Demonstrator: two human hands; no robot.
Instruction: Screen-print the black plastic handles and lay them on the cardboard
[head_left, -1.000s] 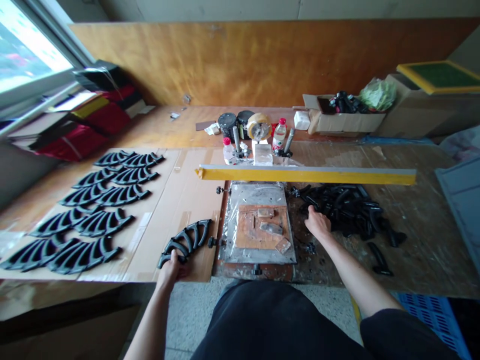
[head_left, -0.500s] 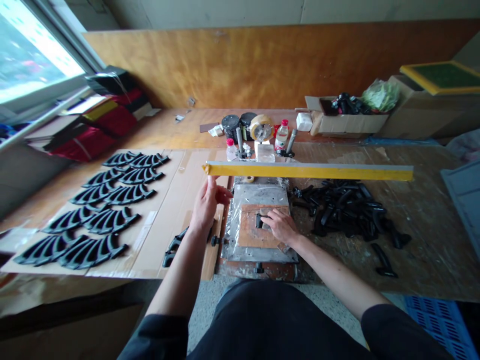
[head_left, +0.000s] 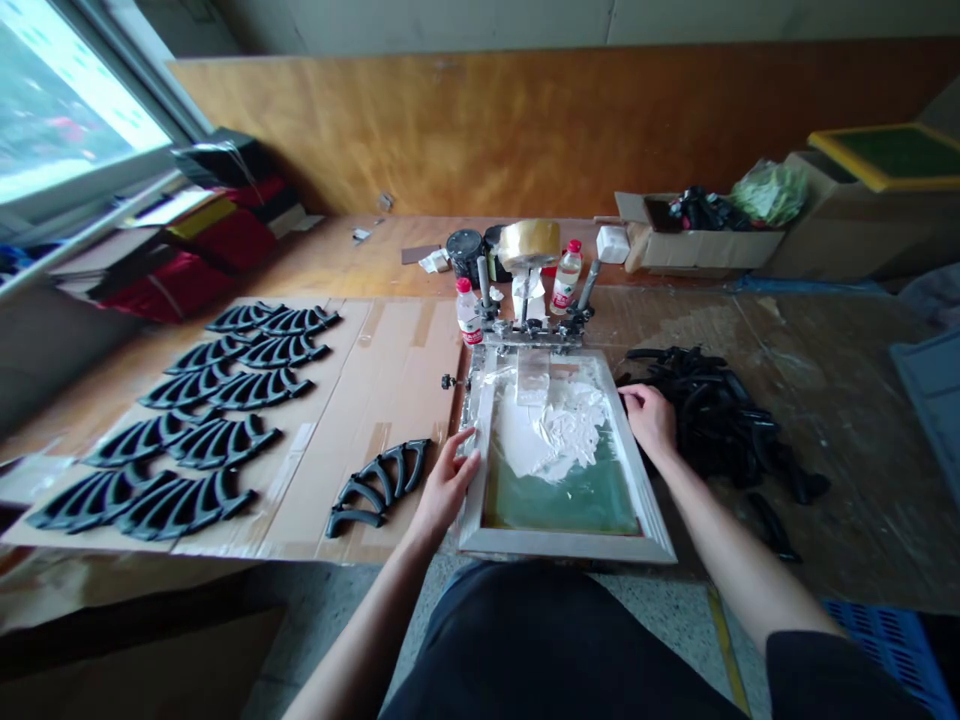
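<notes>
A pale metal frame [head_left: 656, 515] lies flat, its green mesh [head_left: 562, 500] carrying thick white paste [head_left: 536, 440]. Beside its left edge is my left hand [head_left: 446, 485], with thumb and fingers apart and nothing held. Just off the right edge, my right hand [head_left: 651, 418] has its fingers drawn together at the near side of a pile of black curved parts [head_left: 697, 405]; what they pinch is too small to make out. A clear block [head_left: 532, 377] stands over the paste, below a metal clamp bar [head_left: 529, 335] and a roll of tape [head_left: 529, 243].
Black ribbed parts [head_left: 221, 440] lie in rows on cardboard [head_left: 322, 400] at the left, with a shorter group [head_left: 379, 485] nearer the frame. Bottles [head_left: 566, 278] and dark jars [head_left: 465, 252] stand behind the clamps. An open box [head_left: 705, 248] sits back right.
The frame, seen edge-on and raised before, now lies down over the base plate. My left hand has come down and right; my right hand has left the small black part and moved right.
</notes>
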